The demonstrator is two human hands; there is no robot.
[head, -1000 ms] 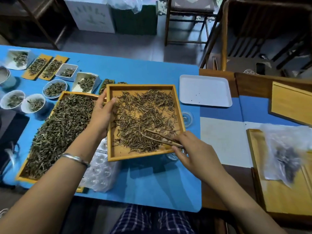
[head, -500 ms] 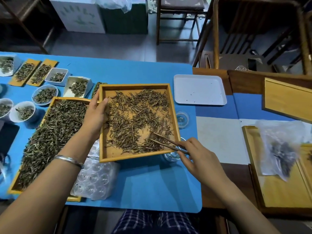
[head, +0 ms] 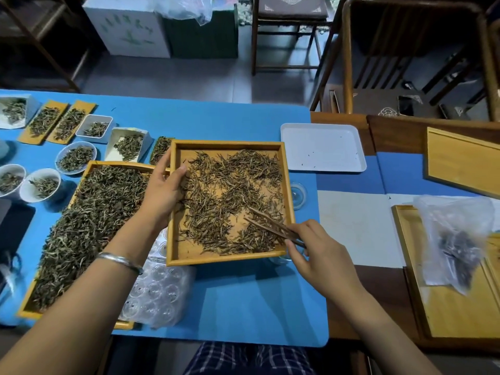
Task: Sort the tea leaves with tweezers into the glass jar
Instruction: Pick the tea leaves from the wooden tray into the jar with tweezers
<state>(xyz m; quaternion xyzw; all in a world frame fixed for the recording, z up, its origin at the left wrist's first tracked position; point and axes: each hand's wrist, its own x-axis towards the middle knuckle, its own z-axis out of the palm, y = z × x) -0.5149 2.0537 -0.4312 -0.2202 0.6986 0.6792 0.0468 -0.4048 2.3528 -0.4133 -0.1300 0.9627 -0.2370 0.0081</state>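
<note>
Since tray tilted earlier, tweezers point(head: 273, 226) nearer rim.

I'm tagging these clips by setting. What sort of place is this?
Probably a tea tasting or grading room, not a home kitchen. A blue table holds many small sample dishes of tea, a large wooden tray of loose leaves beside a smaller tray being sorted, and carved wooden chairs stand behind.

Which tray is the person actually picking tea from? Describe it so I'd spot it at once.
Start from the blue table cover. Near its middle sits a square wooden tray of thinly scattered brownish leaves, steadied by the left hand, with the tweezers reaching in. Unlike the larger tray to its left, heaped with darker leaves, its wooden floor shows through.
</note>
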